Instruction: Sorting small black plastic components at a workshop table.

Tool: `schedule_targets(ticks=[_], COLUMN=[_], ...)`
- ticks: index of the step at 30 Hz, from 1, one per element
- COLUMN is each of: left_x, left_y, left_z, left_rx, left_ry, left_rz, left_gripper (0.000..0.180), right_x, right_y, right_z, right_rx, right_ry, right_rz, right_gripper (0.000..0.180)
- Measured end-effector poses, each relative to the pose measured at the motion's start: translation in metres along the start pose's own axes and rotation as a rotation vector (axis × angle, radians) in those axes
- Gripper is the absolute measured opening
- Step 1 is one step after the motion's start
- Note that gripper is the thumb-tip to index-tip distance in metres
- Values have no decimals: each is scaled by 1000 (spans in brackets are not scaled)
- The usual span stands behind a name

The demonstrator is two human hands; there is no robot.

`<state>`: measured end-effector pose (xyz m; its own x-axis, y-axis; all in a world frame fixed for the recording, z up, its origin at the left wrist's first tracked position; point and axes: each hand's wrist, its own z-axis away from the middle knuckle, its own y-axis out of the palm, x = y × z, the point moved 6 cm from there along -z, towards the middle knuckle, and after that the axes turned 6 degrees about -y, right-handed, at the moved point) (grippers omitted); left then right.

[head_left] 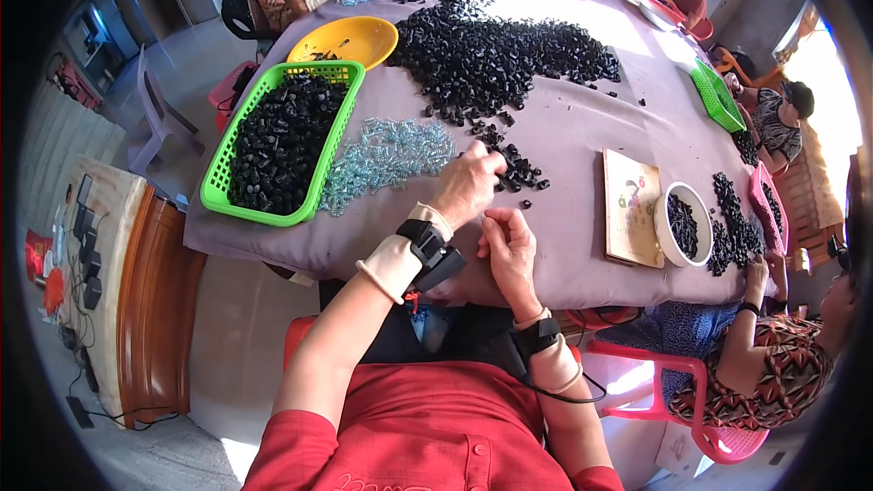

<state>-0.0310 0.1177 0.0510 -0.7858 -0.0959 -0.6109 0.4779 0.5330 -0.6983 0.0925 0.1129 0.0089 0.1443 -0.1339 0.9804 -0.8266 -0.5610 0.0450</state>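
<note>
My left hand is over the near part of the table, fingers closed at the edge of a trail of small black pieces; what they pinch is hidden. Just below and to the right, my right hand is curled with its fingertips together, and I cannot make out anything in it. Beside my left hand lies a spread of small clear bluish tube-like pieces. To its left, a green basket holds many black pieces. The trail of black pieces leads back to a large black heap.
A yellow plate touches the basket's far end. At right are a worn booklet and a white bowl of black pieces. A co-worker sits at the right on a pink chair; others sit around the cloth-covered table.
</note>
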Motion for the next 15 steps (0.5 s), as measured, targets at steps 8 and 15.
schedule_targets(ticks=[8,15], left_x=[-8,-7], left_y=[18,7], left_z=[2,14], left_rx=[148,-43], left_ry=[38,86], left_rz=[-116,-47], left_gripper=[7,11], right_x=[1,5], right_y=[-7,-7], right_z=[2,2], right_rx=[-106,-103], right_ry=[-25,-41], right_rz=[-118,-98], right_gripper=[6,6])
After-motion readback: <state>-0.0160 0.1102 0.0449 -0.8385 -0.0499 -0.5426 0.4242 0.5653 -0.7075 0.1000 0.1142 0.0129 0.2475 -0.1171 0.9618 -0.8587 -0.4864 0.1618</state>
